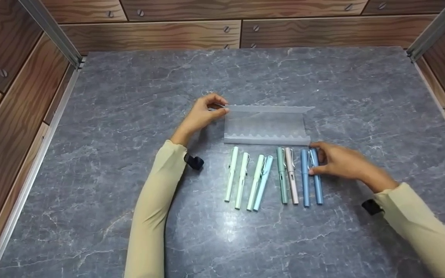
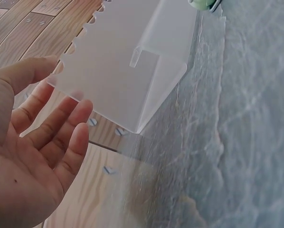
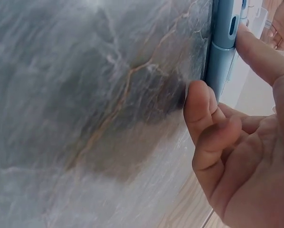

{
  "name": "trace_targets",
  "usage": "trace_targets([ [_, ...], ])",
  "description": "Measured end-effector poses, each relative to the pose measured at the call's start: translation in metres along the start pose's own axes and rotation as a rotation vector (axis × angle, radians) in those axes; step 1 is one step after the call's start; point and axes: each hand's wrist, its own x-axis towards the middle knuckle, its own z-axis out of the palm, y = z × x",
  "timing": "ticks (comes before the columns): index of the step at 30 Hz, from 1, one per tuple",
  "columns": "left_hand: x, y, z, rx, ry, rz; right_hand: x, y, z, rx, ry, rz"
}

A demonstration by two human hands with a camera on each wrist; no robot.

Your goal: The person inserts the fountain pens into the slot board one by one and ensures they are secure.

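Note:
A translucent plastic pen holder [image 1: 265, 123] with scalloped edges lies at the middle of the table. My left hand [image 1: 207, 112] pinches its far left corner; in the left wrist view the thumb and fingers meet at the scalloped edge. My right hand [image 1: 340, 160] is at the rightmost blue pen [image 1: 318, 187]. Its thumb reaches over this pen, while the index fingertip lies by the holder's near right corner. The right wrist view shows the other fingers curled beside the pen; whether they grip it is unclear. Another blue pen [image 1: 305, 185] lies just left.
Below the holder, several capped pens lie in a row: pale green ones [image 1: 232, 173], a light blue one [image 1: 263, 183], a dark green one [image 1: 282, 175] and a pinkish one [image 1: 291, 175]. Wood-patterned panels [image 1: 184, 34] border the grey marbled table [image 1: 102, 162].

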Motion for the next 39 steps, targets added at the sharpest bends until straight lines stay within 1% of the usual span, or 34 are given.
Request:
trace_targets([
  [5,0.001,0.001,0.002,-0.025,0.036,0.013,0.001,0.002,0.0,0.053,0.001,-0.016],
  [9,0.001,0.001,0.004,-0.04,0.049,0.003,0.001,0.004,0.0,0.086,0.006,-0.016],
  [14,0.002,0.0,0.004,-0.036,0.064,-0.012,0.0,0.006,0.001,0.137,0.025,-0.039],
  [17,0.001,0.0,0.002,-0.029,0.071,-0.009,0.0,0.008,0.001,0.161,0.026,-0.034],
  [23,-0.001,-0.001,0.0,-0.023,0.067,-0.005,0.0,0.012,0.001,0.248,0.014,-0.034],
  [27,0.0,-0.001,0.001,-0.027,0.059,-0.015,-0.002,0.013,-0.002,0.315,0.01,-0.039],
  [34,-0.001,-0.004,0.0,0.0,0.064,-0.038,-0.001,0.011,-0.008,0.408,-0.022,-0.017],
  [39,-0.002,-0.004,0.001,-0.017,0.062,-0.04,0.0,0.009,-0.014,0.471,-0.001,0.002],
])
